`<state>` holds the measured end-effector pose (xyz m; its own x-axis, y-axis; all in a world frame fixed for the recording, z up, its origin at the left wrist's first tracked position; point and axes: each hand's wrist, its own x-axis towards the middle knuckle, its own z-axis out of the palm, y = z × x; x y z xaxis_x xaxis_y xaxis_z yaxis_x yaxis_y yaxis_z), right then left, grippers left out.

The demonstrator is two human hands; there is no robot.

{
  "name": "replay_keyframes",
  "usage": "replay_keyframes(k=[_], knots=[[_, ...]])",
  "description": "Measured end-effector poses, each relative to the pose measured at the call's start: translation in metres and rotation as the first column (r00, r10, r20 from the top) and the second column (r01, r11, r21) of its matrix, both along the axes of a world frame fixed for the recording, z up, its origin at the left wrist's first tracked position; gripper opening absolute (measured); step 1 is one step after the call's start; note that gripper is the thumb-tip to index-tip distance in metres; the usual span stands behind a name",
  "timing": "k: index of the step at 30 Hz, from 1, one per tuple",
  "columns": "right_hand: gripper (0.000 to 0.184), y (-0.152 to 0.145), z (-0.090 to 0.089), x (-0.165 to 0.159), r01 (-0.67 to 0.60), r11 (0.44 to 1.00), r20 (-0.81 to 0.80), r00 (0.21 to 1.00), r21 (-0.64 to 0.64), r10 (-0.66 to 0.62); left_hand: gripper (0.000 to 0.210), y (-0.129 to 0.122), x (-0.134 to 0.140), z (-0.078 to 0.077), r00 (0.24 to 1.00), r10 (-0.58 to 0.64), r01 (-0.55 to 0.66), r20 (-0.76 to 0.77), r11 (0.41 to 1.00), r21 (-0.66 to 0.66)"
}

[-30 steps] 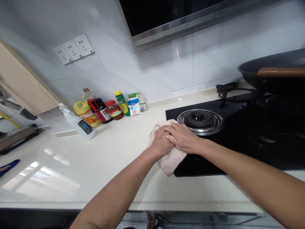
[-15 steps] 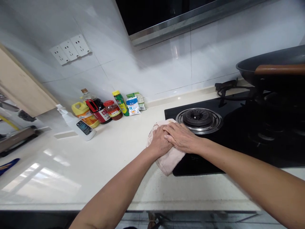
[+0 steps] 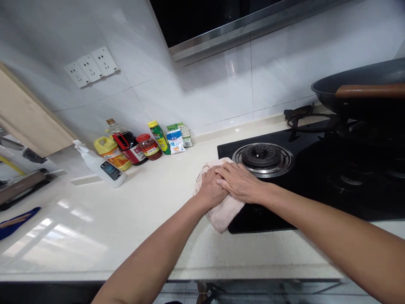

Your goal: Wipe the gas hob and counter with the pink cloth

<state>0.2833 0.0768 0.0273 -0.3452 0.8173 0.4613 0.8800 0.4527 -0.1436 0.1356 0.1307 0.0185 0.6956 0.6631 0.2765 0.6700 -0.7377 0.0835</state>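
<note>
A pale pink cloth point(image 3: 223, 215) lies folded across the left edge of the black glass hob point(image 3: 311, 190), partly on the white countertop point(image 3: 148, 202). My left hand point(image 3: 210, 185) presses down on the cloth, its fingers partly covered. Over it rests my right hand point(image 3: 238, 181), fingers stretched flat across the back of the left one. Just behind the hands is a round gas burner point(image 3: 262, 156) with a metal ring. Whatever lies under the cloth is hidden.
Along the wall stand a white spray bottle point(image 3: 107, 171), a yellow jug point(image 3: 109, 150), a dark sauce bottle point(image 3: 131, 147), a red-lidded jar point(image 3: 149, 147), a green bottle point(image 3: 160, 137) and seasoning bags point(image 3: 175, 141). A wok point(image 3: 329, 90) sits at right; a range hood point(image 3: 218, 40) hangs above.
The view has shifted slightly, and more of the blue item at the left edge shows. Both hands and the cloth keep the same place on the counter and hob.
</note>
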Motion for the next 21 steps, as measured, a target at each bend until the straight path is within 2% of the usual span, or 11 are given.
replay_keyframes(k=[21], knots=[[0.035,0.0005,-0.0013,-0.0009,0.01,1.0,-0.004,1.0,0.015,-0.01,0.042,0.004,-0.0011,-0.0052,1.0,-0.013,0.013,0.001,1.0,0.017]])
